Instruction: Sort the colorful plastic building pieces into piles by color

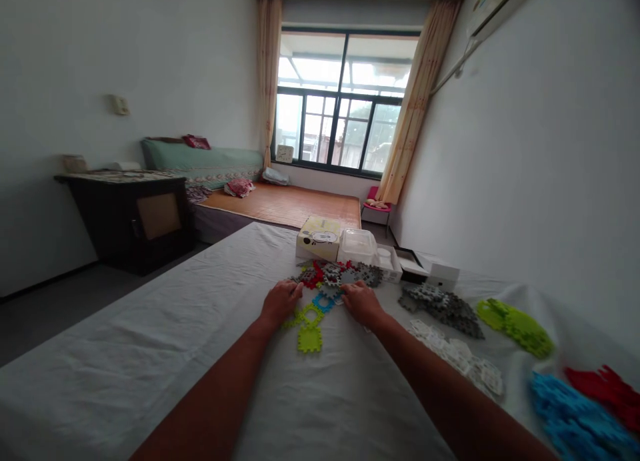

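A heap of interlocking puzzle tiles [344,274] in grey, red and white lies in the middle of the white-sheeted surface. My left hand [283,299] touches the heap's left edge with bent fingers, a little apart. From the right, my right hand [361,301] reaches to the grey tiles with its fingers loosely spread. No tile shows clearly gripped in either hand. Between the hands is a blue tile [324,303] with a square hole. Nearer me lie a yellow-green frame tile [305,319] and a solid yellow-green tile [310,339].
Behind the heap stand a yellow-and-white box [319,239] and a clear plastic container [359,245]. To the right are separate piles: grey tiles [445,307], white pieces [463,355], yellow-green tiles [517,327], blue tiles [575,417] and red tiles [607,391].
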Motion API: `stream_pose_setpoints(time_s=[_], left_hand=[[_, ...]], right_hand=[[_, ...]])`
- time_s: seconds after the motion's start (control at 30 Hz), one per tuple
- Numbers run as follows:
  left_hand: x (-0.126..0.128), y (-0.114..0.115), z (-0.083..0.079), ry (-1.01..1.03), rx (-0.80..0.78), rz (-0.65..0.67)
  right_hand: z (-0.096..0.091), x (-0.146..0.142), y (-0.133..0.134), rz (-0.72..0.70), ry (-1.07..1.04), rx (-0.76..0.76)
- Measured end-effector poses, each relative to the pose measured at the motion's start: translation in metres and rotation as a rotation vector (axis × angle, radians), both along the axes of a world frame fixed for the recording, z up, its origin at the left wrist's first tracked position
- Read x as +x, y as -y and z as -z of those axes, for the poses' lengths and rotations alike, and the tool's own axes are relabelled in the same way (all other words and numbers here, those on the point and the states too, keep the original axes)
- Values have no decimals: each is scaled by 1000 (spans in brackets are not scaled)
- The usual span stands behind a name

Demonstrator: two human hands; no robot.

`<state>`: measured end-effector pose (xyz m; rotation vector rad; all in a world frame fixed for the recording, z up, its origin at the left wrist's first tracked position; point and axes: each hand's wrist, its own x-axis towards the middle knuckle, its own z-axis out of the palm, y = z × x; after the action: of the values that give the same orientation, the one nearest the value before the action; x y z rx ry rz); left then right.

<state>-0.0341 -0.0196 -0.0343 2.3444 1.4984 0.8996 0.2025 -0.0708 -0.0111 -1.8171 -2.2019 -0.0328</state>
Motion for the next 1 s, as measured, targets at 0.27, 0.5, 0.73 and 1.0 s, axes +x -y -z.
stream_pose_setpoints(time_s=[0.27, 0.5, 0.73, 1.0], left_hand=[[3, 2, -2, 78, -49, -63], [3, 1, -1, 90, -40, -59], [3, 4, -2, 90, -47, -83], [3, 2, -1, 107, -48, -74]], right_hand=[[-4, -13, -29, -50, -69, -37], [10, -26, -39, 24, -4, -69], [-4, -24, -32, -201, 16, -121], [-17, 4, 18, -331, -90, -107]])
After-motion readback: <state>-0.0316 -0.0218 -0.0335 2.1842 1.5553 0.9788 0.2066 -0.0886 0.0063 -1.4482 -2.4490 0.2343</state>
